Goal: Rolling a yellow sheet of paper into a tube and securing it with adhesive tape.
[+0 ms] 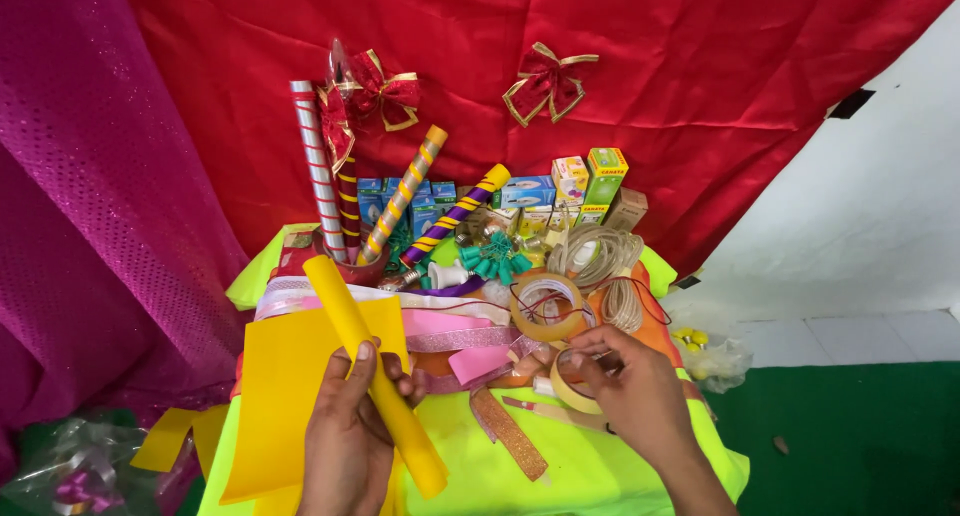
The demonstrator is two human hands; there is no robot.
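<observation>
1. The left hand (345, 441) is closed around a rolled yellow sheet (375, 371), thumb pressed across the tube near its middle. The roll slants from upper left, over the table, down toward the person's lap.
2. The right hand (625, 386) pinches a roll of tape (572, 381), fingertips curled at its rim as if picking for the loose end. It sits just right of the yellow roll, low over the lime-green tablecloth (600, 466).
3. To my eye, the thumb should stay firm on the seam so the tube does not spring open, and the tape end should be freed fully before it comes near the paper.
4. A flat yellow sheet (285, 396) lies under the left hand, so the roll has something soft to rest on.
5. A second, wider tape ring (548, 308) lies just beyond the right hand, with a red thread across it.
6. At the back, against the red cloth (600, 106), stand small boxes: a row of blue and white ones (405, 204), one blue box (527, 191) further right, then a yellow and white box (570, 179), a green and yellow box (606, 174) and a plain brown box (628, 209).
7. Striped paper tubes (322, 171) stand in a cup at the back left. Two red bows (548, 81) with gold edging are pinned to the cloth above.
</observation>
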